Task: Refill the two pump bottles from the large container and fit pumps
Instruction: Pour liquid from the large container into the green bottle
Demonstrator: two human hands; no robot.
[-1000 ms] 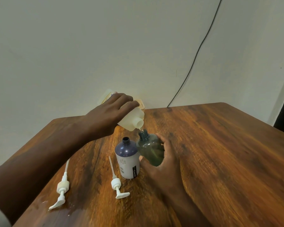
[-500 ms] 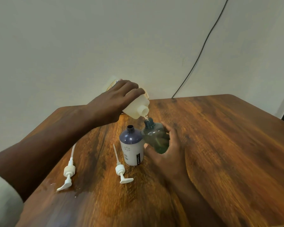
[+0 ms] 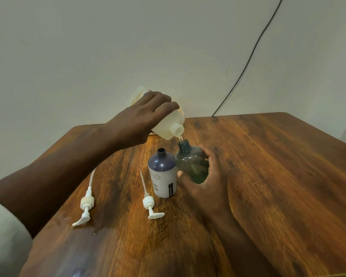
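My left hand (image 3: 140, 120) grips the large pale container (image 3: 168, 124), tipped mouth-down over the green translucent bottle (image 3: 192, 164). A thin clear stream runs from its spout into that bottle's open neck. My right hand (image 3: 206, 182) wraps the green bottle from the right and holds it tilted on the table. Just left of it, touching or nearly so, stands the purple-topped white bottle (image 3: 164, 174), upright and uncapped. Two white pumps lie on the table: one (image 3: 150, 202) just left of the white bottle, the other (image 3: 86, 204) further left.
The wooden table (image 3: 268, 176) has a wet patch (image 3: 100, 226) near the left pump and its front-left edge. A black cable (image 3: 248, 56) hangs down the wall behind the table's back edge.
Both hands and the bottles hold nearly the same pose while the liquid keeps running. The view has shifted slightly, so everything sits a little higher and further right in the picture.
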